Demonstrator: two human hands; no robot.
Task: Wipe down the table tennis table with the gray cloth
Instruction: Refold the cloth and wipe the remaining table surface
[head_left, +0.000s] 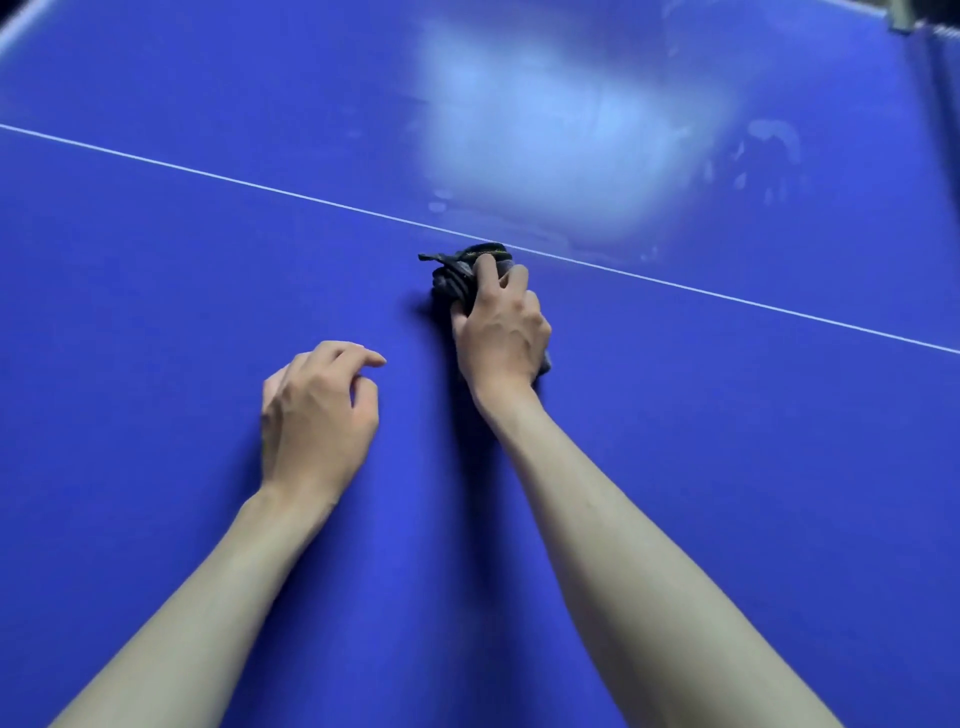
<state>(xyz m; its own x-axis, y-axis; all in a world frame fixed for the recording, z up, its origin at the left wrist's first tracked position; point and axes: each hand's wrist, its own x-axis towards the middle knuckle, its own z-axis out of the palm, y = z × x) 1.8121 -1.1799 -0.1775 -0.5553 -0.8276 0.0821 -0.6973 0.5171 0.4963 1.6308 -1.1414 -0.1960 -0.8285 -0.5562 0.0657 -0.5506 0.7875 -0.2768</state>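
Soft white glare on the table (156, 291) beyond my right hand (501, 325); shadows beside my arms, edges blurred

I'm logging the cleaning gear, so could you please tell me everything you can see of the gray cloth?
The cloth is dark gray fabric, bunched into a crumpled wad with folds and a stitched edge showing at its far end. It lies on the blue table, just short of the white line. The right hand covers its near part, fingers curled over it, pressing it down. A bit pokes out by the wrist.
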